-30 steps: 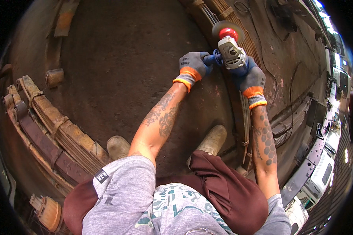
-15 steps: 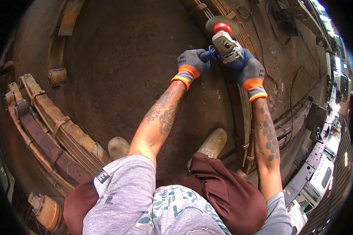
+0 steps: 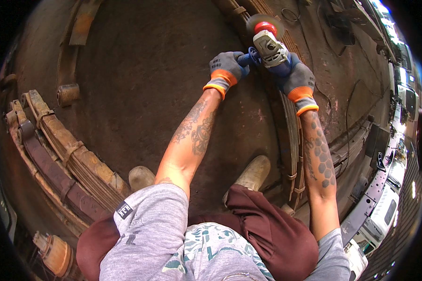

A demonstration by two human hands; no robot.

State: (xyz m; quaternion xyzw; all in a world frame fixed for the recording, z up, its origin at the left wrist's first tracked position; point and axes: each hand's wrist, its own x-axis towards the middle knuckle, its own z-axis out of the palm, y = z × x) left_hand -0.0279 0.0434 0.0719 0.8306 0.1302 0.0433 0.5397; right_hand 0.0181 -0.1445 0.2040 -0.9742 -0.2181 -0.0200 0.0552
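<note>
An angle grinder (image 3: 273,49) with a blue body, a grey metal head and a red hub is held out in front of me. Its round disc (image 3: 251,25) is blurred, as if spinning, over the rusty leaf spring stack (image 3: 288,35) on the right. Whether the disc touches the steel I cannot tell. My left hand (image 3: 227,68), in a grey and orange glove, is closed round the blue side handle (image 3: 246,59). Gloved the same way, my right hand (image 3: 298,79) grips the grinder's body from behind, its fingers partly hidden.
More rusty leaf springs (image 3: 63,140) lie at the left, and another stands farther off (image 3: 82,28). An orange-brown cylindrical part (image 3: 56,255) sits at the lower left. Dark cables (image 3: 349,103) trail over the floor at the right. White vehicles (image 3: 384,210) line the far right.
Both hands and the grinder have shifted slightly away from me, up the picture, and a little to the left. The grip of each hand is the same.
</note>
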